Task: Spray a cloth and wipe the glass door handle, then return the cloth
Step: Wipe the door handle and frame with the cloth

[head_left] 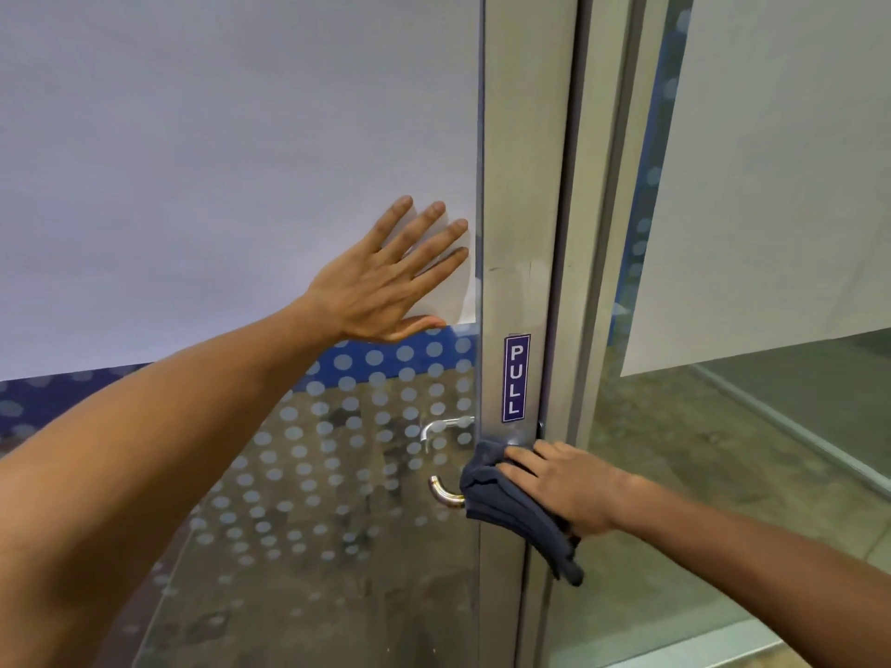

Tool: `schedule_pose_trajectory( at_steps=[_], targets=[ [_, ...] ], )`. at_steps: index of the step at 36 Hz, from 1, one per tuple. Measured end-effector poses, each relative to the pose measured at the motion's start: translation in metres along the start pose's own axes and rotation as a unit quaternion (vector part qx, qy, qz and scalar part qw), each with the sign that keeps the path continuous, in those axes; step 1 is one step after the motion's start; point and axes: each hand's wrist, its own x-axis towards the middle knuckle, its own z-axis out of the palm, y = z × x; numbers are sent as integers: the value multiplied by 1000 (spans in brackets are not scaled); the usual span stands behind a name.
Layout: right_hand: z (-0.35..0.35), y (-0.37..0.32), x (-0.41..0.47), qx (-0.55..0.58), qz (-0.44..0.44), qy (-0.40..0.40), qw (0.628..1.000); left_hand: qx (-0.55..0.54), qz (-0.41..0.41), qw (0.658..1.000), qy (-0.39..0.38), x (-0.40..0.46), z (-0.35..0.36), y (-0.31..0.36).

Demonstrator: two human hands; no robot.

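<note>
Pressing a folded dark cloth (511,511) against the door's metal stile, the right hand (564,489) sits in the lower middle of the frame, its fingers curled over the top of the cloth and its thumb hidden beneath, so the grip looks like a clamp round the fabric and whatever lies under it. The cloth seems bunched this way to wrap the handle's root, where the lever meets the stile; that part cannot be seen. From its left edge a curved, chrome end of the handle (443,494) pokes out and hooks upward. The handle's long axis appears to run roughly level, leftward across the dotted glass, while the cloth's own long fold slants down to the right, a loose tail hanging below the wrist.

Higher, at centre frame, the left hand (385,277) lies flat with fingers spread on the white sheet (217,161) covering the glass, probably bracing the door so wiping pressure does not swing it. A blue PULL sticker (516,377) stands upright just above the cloth.
</note>
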Motion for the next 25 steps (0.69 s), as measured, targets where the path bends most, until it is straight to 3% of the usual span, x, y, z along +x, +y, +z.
schedule_pose_trajectory(
  at_steps=[3,8,25],
  targets=[
    [10,-14,7,14,36,88,995,3,1,1000,-3,0,-1,0],
    [22,-31,17,56,102,122,986,13,0,1000,3,0,1,-1],
    [13,-68,32,70,143,121,980,13,0,1000,-16,1,-1,-1]
  ],
)
